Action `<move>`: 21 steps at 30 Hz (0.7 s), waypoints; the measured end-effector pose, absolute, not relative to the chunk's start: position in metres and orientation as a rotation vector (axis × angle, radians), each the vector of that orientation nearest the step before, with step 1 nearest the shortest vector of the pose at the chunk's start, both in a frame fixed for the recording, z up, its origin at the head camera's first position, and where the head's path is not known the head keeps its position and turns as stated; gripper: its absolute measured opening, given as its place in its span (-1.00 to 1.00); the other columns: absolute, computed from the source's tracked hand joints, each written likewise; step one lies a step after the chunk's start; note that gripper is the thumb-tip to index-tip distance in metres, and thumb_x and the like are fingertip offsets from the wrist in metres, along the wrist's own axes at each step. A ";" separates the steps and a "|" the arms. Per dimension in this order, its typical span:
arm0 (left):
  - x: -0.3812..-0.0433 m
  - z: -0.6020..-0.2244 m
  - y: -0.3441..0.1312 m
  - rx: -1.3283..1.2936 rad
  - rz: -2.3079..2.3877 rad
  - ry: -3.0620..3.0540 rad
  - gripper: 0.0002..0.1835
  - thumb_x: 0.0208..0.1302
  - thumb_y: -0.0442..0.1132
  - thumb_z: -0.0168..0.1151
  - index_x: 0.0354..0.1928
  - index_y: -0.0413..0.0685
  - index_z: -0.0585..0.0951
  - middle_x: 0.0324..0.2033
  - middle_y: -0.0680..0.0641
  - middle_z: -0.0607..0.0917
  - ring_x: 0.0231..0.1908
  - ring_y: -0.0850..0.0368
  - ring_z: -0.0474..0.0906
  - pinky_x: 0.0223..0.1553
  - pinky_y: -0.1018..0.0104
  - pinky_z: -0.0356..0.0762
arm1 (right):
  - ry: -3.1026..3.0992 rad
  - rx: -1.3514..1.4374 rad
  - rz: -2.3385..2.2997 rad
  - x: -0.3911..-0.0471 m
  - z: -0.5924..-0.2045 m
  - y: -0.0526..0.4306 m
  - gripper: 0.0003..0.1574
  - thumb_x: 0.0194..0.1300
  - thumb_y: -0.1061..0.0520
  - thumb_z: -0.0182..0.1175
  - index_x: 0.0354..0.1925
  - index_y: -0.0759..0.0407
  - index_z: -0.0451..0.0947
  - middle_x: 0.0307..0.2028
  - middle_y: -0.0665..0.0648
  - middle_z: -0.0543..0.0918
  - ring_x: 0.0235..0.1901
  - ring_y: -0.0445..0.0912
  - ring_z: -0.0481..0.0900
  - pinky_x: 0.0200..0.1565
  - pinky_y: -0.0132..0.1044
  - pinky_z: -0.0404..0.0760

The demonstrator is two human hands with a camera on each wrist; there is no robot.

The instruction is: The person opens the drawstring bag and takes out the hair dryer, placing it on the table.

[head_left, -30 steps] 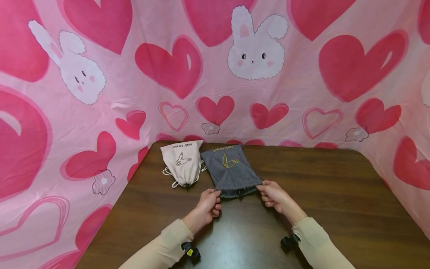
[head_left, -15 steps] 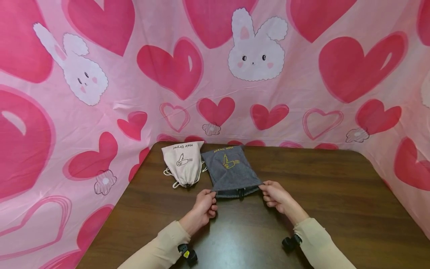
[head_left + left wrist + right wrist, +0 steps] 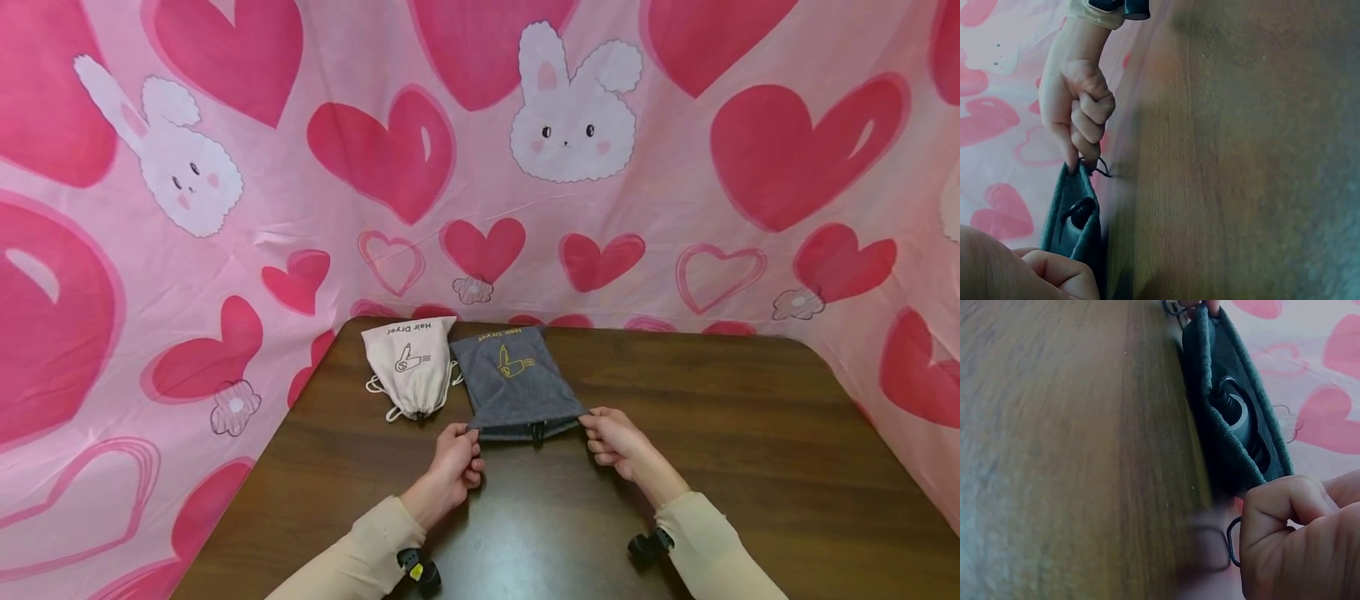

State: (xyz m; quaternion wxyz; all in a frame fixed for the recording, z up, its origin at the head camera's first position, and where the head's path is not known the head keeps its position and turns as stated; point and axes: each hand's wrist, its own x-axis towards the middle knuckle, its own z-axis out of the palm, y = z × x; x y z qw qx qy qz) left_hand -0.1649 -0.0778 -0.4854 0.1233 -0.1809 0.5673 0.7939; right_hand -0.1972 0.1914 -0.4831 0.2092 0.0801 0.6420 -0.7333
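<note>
A dark grey drawstring bag, printed "Hair Dryer" in yellow, lies on the table with its mouth toward me. My left hand pinches the left corner of the mouth. At the right corner, my right hand pinches the cloth, so the rim is stretched between them. Inside the mouth, the right wrist view shows a grey rounded end of an object with a black cord; the rest is hidden in the bag. A thin black drawstring loops out beside my right hand.
A cream drawstring bag, also printed "Hair Dryer" and drawn closed, lies just left of the grey one, its white cords loose at its sides. Beneath both is a brown wooden table. Pink heart-patterned cloth hangs behind and at the sides.
The gathered, ruffled mouth of the grey bag has been pulled straight and wider. My left hand has moved a little to the left; my right hand has moved slightly right. The cream bag stays put.
</note>
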 end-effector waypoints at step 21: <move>-0.158 -0.480 -0.076 -0.517 2.309 1.582 -0.91 0.68 -0.37 -0.18 -0.05 -0.08 0.15 -0.53 0.06 0.24 -0.62 0.27 0.11 -0.62 0.53 0.05 | 1.811 0.209 -2.034 -0.196 -0.486 0.193 -0.69 0.61 0.31 -0.10 -0.32 0.14 0.09 -0.63 -0.08 0.09 -0.74 -0.32 0.01 -0.68 -0.50 0.04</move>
